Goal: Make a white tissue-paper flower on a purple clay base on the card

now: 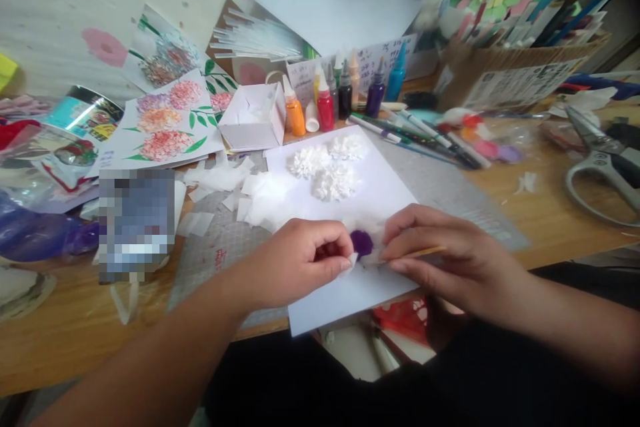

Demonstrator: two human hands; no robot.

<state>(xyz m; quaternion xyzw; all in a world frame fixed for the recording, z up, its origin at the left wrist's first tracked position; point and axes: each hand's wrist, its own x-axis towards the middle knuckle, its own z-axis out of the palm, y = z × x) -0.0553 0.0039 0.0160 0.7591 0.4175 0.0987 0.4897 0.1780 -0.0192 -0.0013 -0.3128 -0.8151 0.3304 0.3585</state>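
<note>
A white sheet of paper (385, 180) lies on a grey cutting mat, with three ruffled white paper clusters (334, 181) on its far half. My left hand (313, 253) is closed in a pinch on a small white paper piece (353, 259), low over the near part of the sheet. Facing it, my right hand (445, 247) has thumb and fingers closed on a thin wooden stick (427, 251). Between the two hands shows a round dark purple patch (361, 244), with pale translucent material around it; blur hides what exactly it is.
Loose white paper squares (270, 197) lie left of the sheet. Behind stand an open white box (255, 123) and several paint bottles (325, 107). Markers (425, 133) and scissors (600, 160) lie to the right. A pixelated device (137, 223) stands at the left.
</note>
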